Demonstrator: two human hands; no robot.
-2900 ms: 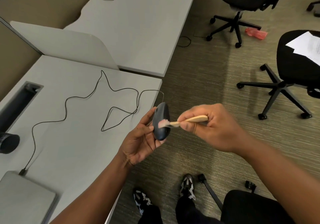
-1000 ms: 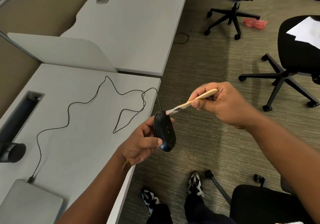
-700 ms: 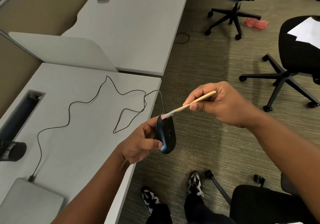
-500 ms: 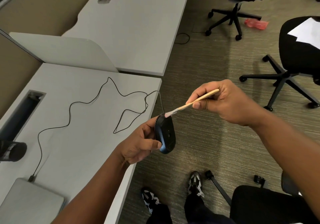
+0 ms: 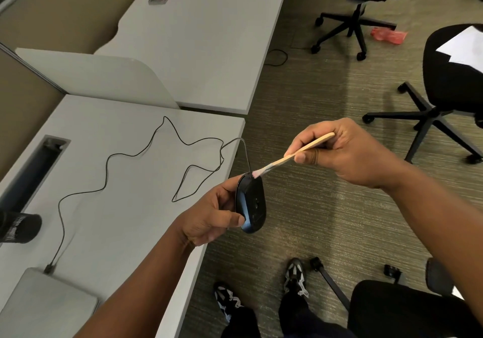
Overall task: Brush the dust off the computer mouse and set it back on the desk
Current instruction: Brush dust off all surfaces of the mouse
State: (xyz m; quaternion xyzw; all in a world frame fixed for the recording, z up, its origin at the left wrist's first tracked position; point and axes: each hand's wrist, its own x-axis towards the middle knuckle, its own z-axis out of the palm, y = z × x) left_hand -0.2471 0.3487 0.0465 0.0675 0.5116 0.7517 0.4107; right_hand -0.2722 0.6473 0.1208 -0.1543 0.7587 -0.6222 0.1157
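Both hands are busy: left hand (image 5: 209, 220) pinches the black computer mouse (image 5: 251, 203) between thumb and fingers, tilted on edge, out past the edge of the table (image 5: 125, 220) and over the carpet; right hand (image 5: 347, 152) pinches the wooden handle of a small brush (image 5: 292, 154), whose pale bristles touch the mouse's upper end, right where the cord (image 5: 109, 170) comes out.

What worries me: my hold on the mouse is only a light one at its side, and nothing is beneath it but floor; a firmer stroke could, I think, twist it loose; the cord hangs in a loop off the table edge, and a tug might drag its coils or pull at the plug beside the laptop (image 5: 47, 303); bristles working at the cord's root may snag there; dust could simply settle back on the shell.

By count: one mouse, one brush, one cord, one grey laptop, one dark cylinder (image 5: 18, 228) at the table's left edge; two office chairs with papers on their seats, one red thing on the floor.
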